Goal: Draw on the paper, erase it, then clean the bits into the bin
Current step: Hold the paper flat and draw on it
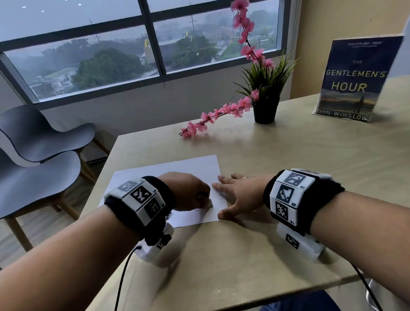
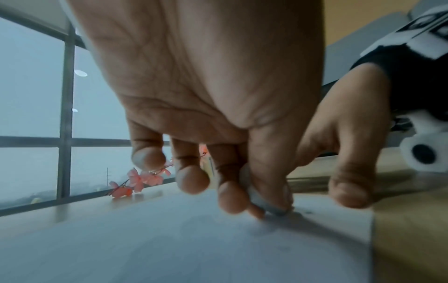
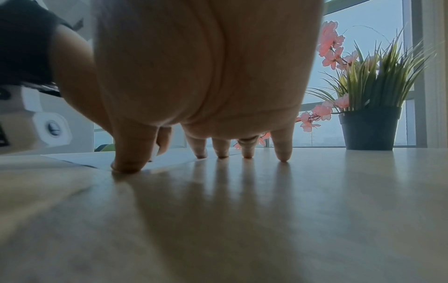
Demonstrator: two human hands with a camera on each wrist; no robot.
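A white sheet of paper [image 1: 176, 170] lies on the wooden table [image 1: 270, 157]. My left hand [image 1: 189, 191] pinches a small white eraser [image 2: 259, 201] between thumb and fingers, its lower end pressed on the paper [image 2: 169, 239] near the right edge. A tiny dark bit [image 2: 308, 212] lies beside it. My right hand [image 1: 234, 196] lies spread flat, fingers straight, thumb and fingertips [image 3: 128, 164] holding down the paper's right edge [image 3: 169, 160]. No bin or pencil shows in any view.
A black pot of green grass and pink blossom sprays [image 1: 265, 105] stands at the back of the table, one spray reaching toward the paper. A book [image 1: 353, 78] stands upright at back right. Two dark chairs [image 1: 34, 148] sit left of the table.
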